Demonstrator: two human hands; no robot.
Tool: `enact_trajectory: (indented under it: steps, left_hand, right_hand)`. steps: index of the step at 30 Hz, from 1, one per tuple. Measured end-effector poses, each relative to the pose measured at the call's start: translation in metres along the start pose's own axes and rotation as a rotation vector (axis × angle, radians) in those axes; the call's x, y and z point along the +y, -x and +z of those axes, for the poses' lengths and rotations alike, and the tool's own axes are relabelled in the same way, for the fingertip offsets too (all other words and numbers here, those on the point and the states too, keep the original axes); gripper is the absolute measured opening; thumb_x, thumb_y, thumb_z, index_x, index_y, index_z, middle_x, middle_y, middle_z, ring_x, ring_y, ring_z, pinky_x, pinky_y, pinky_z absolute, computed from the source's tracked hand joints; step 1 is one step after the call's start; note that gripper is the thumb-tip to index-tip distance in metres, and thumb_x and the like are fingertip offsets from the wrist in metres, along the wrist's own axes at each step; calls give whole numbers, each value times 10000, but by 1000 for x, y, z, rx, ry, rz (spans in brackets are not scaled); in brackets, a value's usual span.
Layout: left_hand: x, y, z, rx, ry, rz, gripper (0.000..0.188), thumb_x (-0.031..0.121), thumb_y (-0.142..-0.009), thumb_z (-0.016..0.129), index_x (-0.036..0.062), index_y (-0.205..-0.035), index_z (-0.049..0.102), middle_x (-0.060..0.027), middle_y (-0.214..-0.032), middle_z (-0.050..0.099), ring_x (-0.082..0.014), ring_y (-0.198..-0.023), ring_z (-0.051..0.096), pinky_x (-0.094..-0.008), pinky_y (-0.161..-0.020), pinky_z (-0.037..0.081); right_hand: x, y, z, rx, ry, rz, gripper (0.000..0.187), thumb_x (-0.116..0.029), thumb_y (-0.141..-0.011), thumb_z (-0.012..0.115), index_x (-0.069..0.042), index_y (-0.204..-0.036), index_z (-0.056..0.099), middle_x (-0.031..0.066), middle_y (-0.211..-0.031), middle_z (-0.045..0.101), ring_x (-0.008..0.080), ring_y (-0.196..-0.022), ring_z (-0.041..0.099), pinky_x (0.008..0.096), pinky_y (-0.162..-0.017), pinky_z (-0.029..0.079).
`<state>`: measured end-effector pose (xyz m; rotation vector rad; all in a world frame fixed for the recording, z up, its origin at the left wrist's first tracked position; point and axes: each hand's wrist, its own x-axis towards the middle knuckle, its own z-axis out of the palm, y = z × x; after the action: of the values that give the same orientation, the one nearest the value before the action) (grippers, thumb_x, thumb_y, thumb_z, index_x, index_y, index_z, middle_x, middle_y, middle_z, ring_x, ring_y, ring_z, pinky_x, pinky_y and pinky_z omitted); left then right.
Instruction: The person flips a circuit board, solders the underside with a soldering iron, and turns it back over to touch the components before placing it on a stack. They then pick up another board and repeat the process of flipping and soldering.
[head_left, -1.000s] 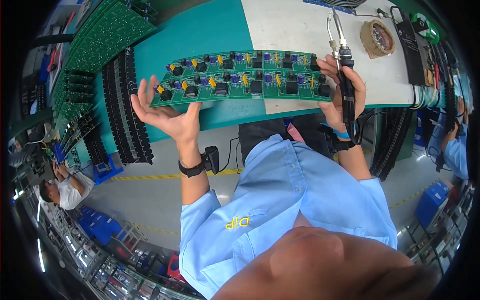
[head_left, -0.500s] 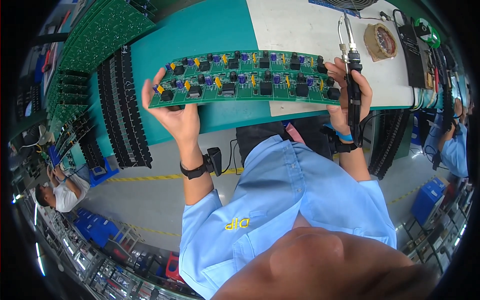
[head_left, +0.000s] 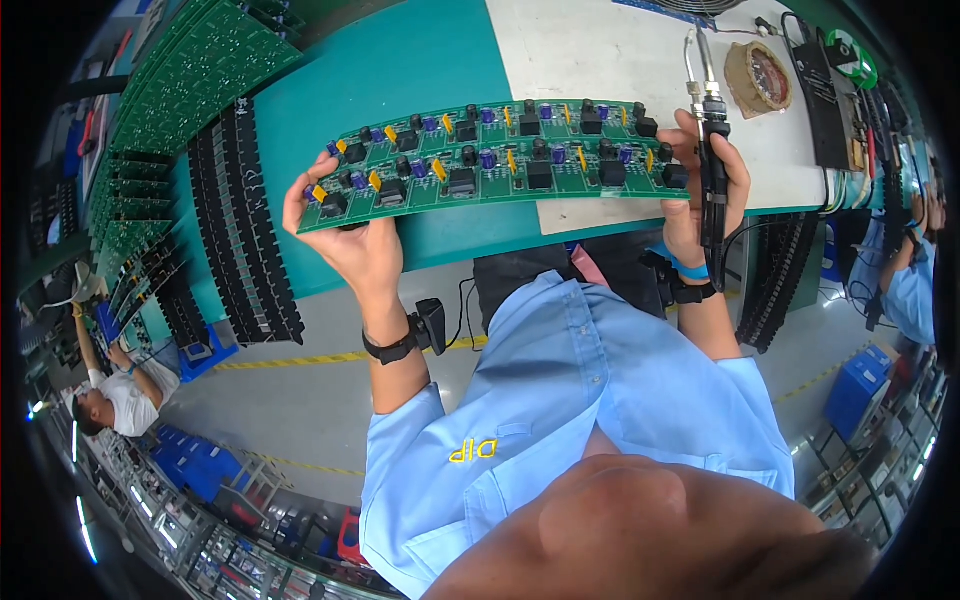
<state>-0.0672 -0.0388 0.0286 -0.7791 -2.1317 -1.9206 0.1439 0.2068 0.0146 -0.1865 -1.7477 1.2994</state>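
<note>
A long green circuit board [head_left: 512,183] lies across both my hands above the bench, populated side up. It carries two rows of black blocks, purple and black cylindrical capacitors and yellow parts. My left hand [head_left: 358,252] grips its left end, thumb below the near edge and fingers round the far side. At the other end, my right hand [head_left: 688,232] pinches the board's corner and also holds a black soldering iron [head_left: 713,185]. The iron stands nearly upright, tip pointing away from me, with a thin metal tube beside the tip.
Green boards [head_left: 205,70] stand in a rack at far left, beside black slotted strips [head_left: 240,220]. On the white mat [head_left: 590,50] sits a round brown-rimmed dish [head_left: 758,80]; a green solder spool [head_left: 850,58] is farther right. A co-worker [head_left: 130,400] is at lower left.
The board has tilted slightly, its right end shifting a little right. My right hand and the soldering iron have moved slightly right. Both hands keep their hold. The co-worker has raised an arm.
</note>
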Motion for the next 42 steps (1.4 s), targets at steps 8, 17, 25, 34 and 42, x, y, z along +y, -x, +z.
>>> enact_trajectory:
  steps: [8,17,25,34,42]
  left_hand:
    - [-4,1,-1,-31,-104,64,764,-19,-748,813,32,-1320,309,-155,-1272,499,-308,-1295,469,-442,-1117,378]
    - [-6,6,-1,18,-54,91,797,-16,-714,841,45,-1314,319,-155,-1243,512,-308,-1260,489,-452,-1088,394]
    - [-7,7,-4,17,-22,84,793,-4,-694,861,48,-1287,337,-140,-1191,542,-302,-1241,501,-446,-1089,396]
    - [-10,6,-7,16,54,89,755,10,-675,878,51,-1236,374,-124,-1138,570,-283,-1185,532,-435,-1081,405]
    - [-9,1,-12,0,86,120,578,-18,-653,862,42,-1091,490,-119,-1069,598,-273,-1114,577,-425,-1040,443]
  right_hand:
    - [-6,1,0,20,112,54,713,-367,-902,729,-60,-1425,354,298,-1364,528,317,-1149,623,406,-987,472]
    - [-8,-1,1,33,47,59,715,-308,-893,752,-43,-1422,351,309,-1380,502,304,-1160,614,378,-992,473]
    - [-7,-1,3,57,174,34,669,-423,-937,666,-45,-1407,376,308,-1355,531,336,-1128,629,423,-990,452]
    - [-4,2,0,51,105,21,709,-360,-910,719,-52,-1424,341,317,-1376,499,328,-1158,614,397,-977,489]
    - [-8,2,3,79,164,22,662,-410,-927,679,-59,-1402,379,310,-1352,530,345,-1130,625,422,-996,445]
